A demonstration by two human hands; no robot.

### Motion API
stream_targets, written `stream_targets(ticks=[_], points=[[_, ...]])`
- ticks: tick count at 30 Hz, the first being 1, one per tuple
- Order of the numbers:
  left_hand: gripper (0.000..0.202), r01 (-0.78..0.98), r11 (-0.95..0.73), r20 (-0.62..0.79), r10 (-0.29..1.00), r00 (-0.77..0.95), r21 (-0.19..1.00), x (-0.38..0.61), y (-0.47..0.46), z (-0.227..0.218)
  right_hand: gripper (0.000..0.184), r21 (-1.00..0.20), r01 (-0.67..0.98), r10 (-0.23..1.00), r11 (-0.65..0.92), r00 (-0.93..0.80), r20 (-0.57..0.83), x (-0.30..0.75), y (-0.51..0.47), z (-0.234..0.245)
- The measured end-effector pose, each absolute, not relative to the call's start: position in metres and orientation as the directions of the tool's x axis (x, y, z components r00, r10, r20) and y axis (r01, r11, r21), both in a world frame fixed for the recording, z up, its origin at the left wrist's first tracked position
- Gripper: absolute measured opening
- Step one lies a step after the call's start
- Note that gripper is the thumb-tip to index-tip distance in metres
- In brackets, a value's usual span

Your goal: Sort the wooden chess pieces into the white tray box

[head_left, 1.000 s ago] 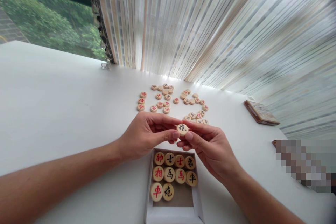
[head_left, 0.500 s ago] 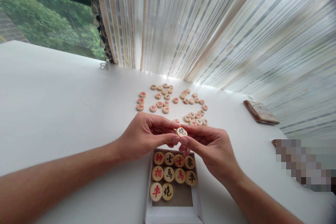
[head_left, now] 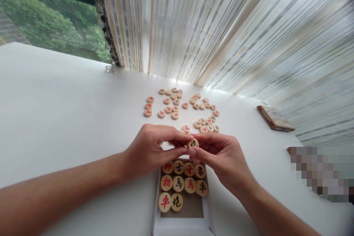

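Between my two hands is a round wooden xiangqi piece [head_left: 193,143] with a black character, its face toward me. My left hand [head_left: 157,147] pinches it from the left with thumb and fingertips. From the other side, my right hand [head_left: 218,149] grips it between thumb and forefinger. Just below them lies an open white box [head_left: 181,225] with larger-looking xiangqi pieces in rows, marked in red or black. Two pieces, a red one [head_left: 165,202] and a black one [head_left: 176,202], sit in its front row, with bare bottom to their right.
Many loose xiangqi pieces [head_left: 175,115] are scattered on the white table [head_left: 83,118] beyond my hands. A flat brown box [head_left: 275,118] lies at the right. Striped curtains [head_left: 177,25] hang behind the table's far edge, and a small clear ornament [head_left: 111,68] stands at the back left.
Both hands have lowered slightly toward the box with the piece between them. The piece has tilted a little, and my fingertips now cover more of it. The pieces in the box are unchanged.
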State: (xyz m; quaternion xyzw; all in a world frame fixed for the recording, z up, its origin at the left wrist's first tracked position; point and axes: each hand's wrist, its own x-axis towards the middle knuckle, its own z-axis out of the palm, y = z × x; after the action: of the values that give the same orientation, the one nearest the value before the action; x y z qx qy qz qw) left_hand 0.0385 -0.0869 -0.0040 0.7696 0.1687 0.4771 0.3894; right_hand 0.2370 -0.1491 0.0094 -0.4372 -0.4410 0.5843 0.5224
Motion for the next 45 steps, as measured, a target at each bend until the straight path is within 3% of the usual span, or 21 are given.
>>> stream_targets(ticks=[6, 12, 20, 27, 31, 45], points=[[0.019, -0.092, -0.769, 0.692, 0.508, 0.513, 0.632, 0.037, -0.086, -0.004, 0.024, -0.970, -0.226, 0.995, -0.086, -0.062, -0.074, 0.236, -0.150, 0.011], [0.021, -0.119, -0.707, 0.650, 0.552, 0.523, 0.697, 0.036, -0.088, -0.001, 0.011, -0.981, -0.180, 0.991, -0.075, -0.119, -0.054, 0.240, -0.151, 0.011], [0.024, -0.141, -0.623, 0.604, 0.640, 0.475, 0.770, 0.037, -0.089, 0.000, 0.012, -0.961, -0.261, 0.985, -0.087, -0.165, -0.045, 0.242, -0.150, 0.010], [0.023, -0.127, -0.699, 0.660, 0.575, 0.484, 0.703, 0.038, -0.089, -0.005, 0.032, -0.934, -0.328, 0.985, -0.145, -0.133, -0.106, 0.236, -0.150, 0.011], [0.020, -0.090, -0.745, 0.683, 0.547, 0.484, 0.661, 0.038, -0.089, -0.005, 0.028, -0.952, -0.286, 0.991, -0.109, -0.102, -0.083, 0.234, -0.151, 0.013], [0.017, -0.089, -0.704, 0.641, 0.577, 0.506, 0.704, 0.036, -0.091, -0.001, 0.018, -0.984, -0.176, 0.997, -0.012, -0.080, 0.002, 0.232, -0.156, 0.019]])
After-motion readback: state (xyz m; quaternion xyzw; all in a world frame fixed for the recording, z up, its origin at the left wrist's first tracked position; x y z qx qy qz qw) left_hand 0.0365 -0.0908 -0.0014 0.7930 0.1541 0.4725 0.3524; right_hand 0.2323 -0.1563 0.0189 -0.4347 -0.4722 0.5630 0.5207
